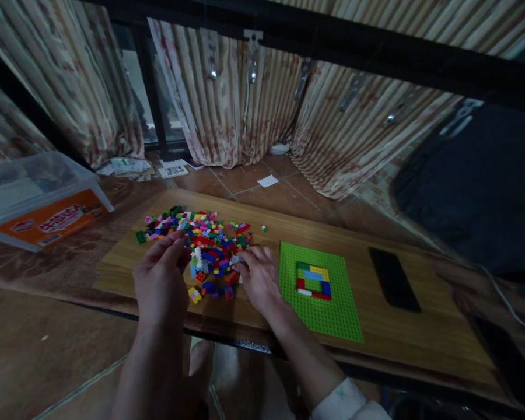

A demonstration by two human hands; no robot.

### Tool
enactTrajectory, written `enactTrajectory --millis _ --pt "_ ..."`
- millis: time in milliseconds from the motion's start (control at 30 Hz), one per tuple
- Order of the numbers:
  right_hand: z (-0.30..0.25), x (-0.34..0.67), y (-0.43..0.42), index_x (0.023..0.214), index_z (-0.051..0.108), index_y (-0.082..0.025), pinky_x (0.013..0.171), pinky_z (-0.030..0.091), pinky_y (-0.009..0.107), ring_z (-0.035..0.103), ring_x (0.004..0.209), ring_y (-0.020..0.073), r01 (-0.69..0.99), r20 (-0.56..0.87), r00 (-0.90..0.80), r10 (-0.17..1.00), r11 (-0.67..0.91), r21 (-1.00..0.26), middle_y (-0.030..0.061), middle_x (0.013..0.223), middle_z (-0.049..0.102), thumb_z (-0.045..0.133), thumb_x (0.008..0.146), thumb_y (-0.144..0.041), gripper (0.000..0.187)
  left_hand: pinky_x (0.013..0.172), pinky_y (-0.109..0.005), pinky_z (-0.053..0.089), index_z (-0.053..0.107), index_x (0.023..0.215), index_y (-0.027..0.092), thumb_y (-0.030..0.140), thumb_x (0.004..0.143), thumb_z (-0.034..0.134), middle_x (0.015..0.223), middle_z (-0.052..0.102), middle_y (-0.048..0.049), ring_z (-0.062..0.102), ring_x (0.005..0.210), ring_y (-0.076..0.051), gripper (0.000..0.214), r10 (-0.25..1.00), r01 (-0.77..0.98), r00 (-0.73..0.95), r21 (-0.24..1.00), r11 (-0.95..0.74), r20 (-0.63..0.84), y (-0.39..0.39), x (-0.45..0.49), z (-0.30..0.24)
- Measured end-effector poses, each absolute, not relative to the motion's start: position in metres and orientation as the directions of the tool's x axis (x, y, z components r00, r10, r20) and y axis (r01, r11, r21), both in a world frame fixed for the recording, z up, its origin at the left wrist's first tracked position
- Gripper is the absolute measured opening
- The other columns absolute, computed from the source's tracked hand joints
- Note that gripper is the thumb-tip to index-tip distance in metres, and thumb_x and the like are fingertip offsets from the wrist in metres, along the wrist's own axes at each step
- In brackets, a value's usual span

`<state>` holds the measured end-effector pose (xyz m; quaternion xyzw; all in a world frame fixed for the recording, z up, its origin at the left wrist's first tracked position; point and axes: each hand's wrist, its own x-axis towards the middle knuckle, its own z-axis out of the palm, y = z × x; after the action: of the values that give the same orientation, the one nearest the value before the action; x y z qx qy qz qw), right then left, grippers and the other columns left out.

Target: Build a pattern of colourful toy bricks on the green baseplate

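Observation:
A heap of small coloured bricks (205,239) lies on a wooden board (376,326). My left hand (160,277) hovers over the heap's near left side, fingers curled with thumb and forefinger close together; what they hold, if anything, is hidden. At the heap's right edge rests my right hand (258,277), its fingertips pinching a small pale brick (236,260). To the right lies a green baseplate (319,289) carrying a small rectangle of coloured bricks (314,280).
A black phone (394,279) lies flat on the board right of the baseplate. A clear plastic box with an orange label (39,201) stands at the left. Curtains, papers and tiled floor lie beyond. A dark object (476,186) fills the right.

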<state>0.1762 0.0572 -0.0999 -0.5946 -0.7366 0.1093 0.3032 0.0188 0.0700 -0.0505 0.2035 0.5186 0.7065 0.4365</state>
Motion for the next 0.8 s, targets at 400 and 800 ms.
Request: enactTrajectory --millis 400,800 --pt "-0.086 0.272 0.028 0.112 0.065 -0.021 0.071 0.049 0.029 0.064 0.078 0.0171 0.458 0.217 0.378 0.9 0.022 -0.889 0.0042 0.095 0.072 0.055 0.085 -0.036 0.032 0.065 -0.022 0.046 0.071 0.091 0.015 0.035 0.072 0.067 0.082 0.07 -0.0023 0.059 0.071 -0.013 0.028 0.983 -0.04 -0.148 0.994 0.104 -0.109 0.048 0.085 -0.06" --pt "-0.089 0.314 -0.006 0.098 0.069 -0.023 0.068 0.045 0.03 0.066 0.075 0.0199 0.806 0.102 0.287 0.953 -0.183 -0.563 0.004 0.087 0.073 0.054 0.084 -0.033 0.023 0.075 -0.028 0.05 0.063 0.111 0.018 0.02 0.086 0.048 0.101 0.064 -0.007 0.062 0.077 -0.015 0.03 0.95 0.587 0.313 0.783 -0.207 0.016 0.01 0.154 -0.092"
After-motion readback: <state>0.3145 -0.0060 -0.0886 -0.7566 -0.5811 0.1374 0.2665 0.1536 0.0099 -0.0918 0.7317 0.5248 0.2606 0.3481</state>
